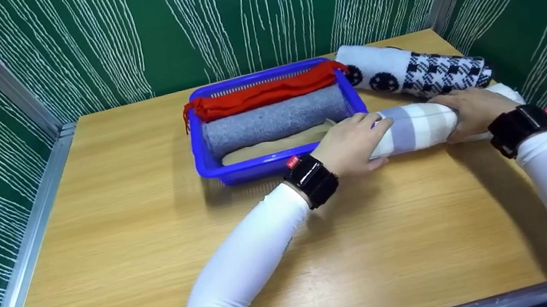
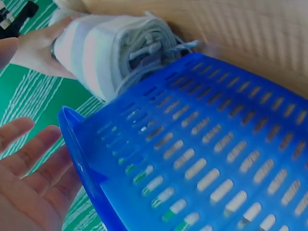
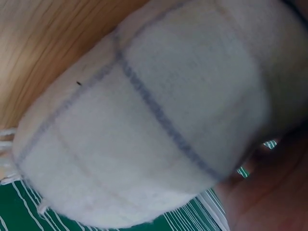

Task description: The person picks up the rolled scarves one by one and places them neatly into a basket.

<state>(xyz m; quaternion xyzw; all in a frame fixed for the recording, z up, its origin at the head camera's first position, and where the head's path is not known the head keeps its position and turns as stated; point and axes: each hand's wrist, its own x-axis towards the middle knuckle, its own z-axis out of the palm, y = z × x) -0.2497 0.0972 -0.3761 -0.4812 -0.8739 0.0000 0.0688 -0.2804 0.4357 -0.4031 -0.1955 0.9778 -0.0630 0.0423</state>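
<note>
A rolled white plaid scarf [image 1: 420, 125] with bluish-grey bands lies on the table at the right of the blue basket [image 1: 274, 161]. My right hand [image 1: 480, 109] grips the roll toward its far right end. The right wrist view shows the scarf's checked side [image 3: 144, 120] close up, with fringe at one end. My left hand [image 1: 352, 146] hovers at the basket's front right corner, beside the scarf's left end. In the left wrist view, its fingers [image 2: 43, 144] are spread and relaxed next to the basket rim, apart from the scarf.
Inside the basket lie a red fringed scarf [image 1: 264, 93], a grey roll [image 1: 274, 120] and a tan roll [image 1: 272, 146]. Behind the plaid roll rests a black-and-white patterned roll [image 1: 419, 67]. Green walls with white lines [image 1: 274, 16] enclose the wooden table [image 1: 155, 238].
</note>
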